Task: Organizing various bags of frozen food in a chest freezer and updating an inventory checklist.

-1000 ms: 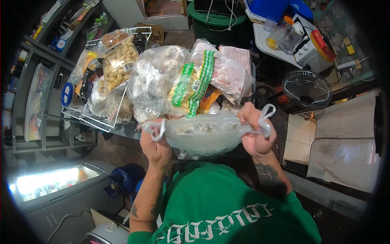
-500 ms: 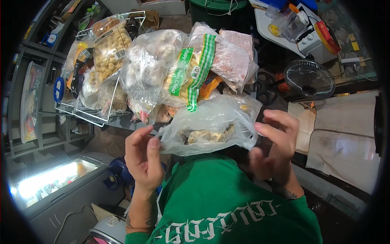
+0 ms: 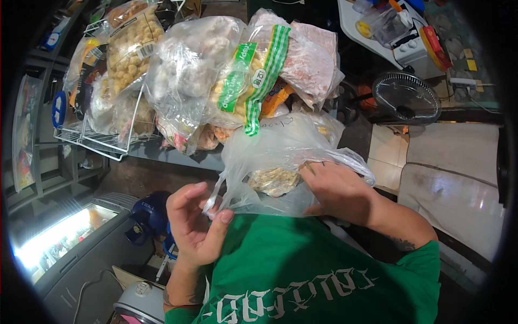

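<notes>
A thin, whitish plastic bag [image 3: 270, 137] lies in front of me, its mouth facing my green shirt. Inside it, a pale yellowish-brown, lumpy pack [image 3: 273, 181] in clear wrap shows through. At the bag's left corner, the curled fingers of my left hand [image 3: 194, 224] are hooked on the twisted handle, with thumb and forefinger apart. My right hand [image 3: 340, 189] reaches into the bag's mouth from the right, beside the lumpy pack. Its back is turned up and its fingertips are hidden, so its grip cannot be made out.
Behind the bag, a table carries a large clear bag of whitish lumps [image 3: 194, 65], a green-striped food bag [image 3: 248, 81] and flat pinkish packs [image 3: 313, 59]. A white wire rack [image 3: 102, 146] holds more bags at left. A black fan [image 3: 407, 97] stands at right, a lit freezer [image 3: 65, 237] at lower left.
My right hand has moved left from the bag's right edge into its mouth. My left hand has taken the left handle. The bag has spread wider, and the view has shifted slightly.
</notes>
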### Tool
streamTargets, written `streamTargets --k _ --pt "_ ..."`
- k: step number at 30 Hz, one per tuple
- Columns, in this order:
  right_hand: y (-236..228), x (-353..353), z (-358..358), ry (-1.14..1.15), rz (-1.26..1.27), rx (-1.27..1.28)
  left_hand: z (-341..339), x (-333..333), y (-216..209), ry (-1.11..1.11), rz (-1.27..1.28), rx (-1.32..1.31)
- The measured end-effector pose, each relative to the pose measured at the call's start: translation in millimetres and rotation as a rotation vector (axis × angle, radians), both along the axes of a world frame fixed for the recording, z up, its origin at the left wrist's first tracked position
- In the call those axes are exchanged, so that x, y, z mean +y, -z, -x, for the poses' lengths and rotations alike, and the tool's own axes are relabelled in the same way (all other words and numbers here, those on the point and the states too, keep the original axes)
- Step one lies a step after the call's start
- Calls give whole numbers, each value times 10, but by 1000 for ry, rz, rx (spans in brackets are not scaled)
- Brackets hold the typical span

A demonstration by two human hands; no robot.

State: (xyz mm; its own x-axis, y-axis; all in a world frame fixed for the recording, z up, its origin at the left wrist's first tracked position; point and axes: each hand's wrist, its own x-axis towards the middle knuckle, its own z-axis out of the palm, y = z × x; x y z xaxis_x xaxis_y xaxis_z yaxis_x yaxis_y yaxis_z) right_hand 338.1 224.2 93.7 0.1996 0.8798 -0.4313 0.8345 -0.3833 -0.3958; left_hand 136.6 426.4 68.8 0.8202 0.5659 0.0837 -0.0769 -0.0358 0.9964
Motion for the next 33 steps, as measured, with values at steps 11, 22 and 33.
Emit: streamTargets --k 11,22,33 --pt "1067 423 376 -208 -35 56 -321 23 -24 -1 -136 -95" --pt "781 201 -412 532 -141 444 -165 172 -87 28 -258 -33" --pt "739 274 -378 916 -654 1643 -388 -130 -327 162 -830 -165"
